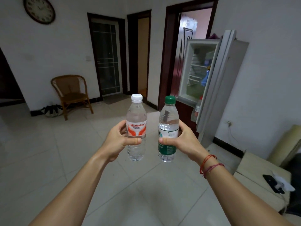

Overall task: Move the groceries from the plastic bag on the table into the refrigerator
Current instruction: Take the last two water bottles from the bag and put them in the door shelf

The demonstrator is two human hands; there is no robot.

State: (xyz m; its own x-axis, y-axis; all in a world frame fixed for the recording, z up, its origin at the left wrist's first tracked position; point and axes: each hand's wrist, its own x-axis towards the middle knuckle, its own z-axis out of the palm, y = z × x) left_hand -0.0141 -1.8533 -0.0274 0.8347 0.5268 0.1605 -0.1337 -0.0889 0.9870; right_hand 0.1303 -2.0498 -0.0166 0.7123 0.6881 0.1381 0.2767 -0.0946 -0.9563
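Note:
My left hand grips a clear water bottle with a white cap and a red-and-white label, held upright in front of me. My right hand grips a second water bottle with a green cap and a green label, also upright, a little to the right of the first. The refrigerator stands ahead on the right against the wall, its door swung open, with wire shelves and a few items inside and in the door. The plastic bag and the table are out of view.
A wicker chair stands by the far wall on the left, with a dark bag on the floor beside it. Dark doorways line the far wall. A low cream-coloured piece of furniture with a black phone and white cloth sits at the right. Tiled floor lies between me and the refrigerator.

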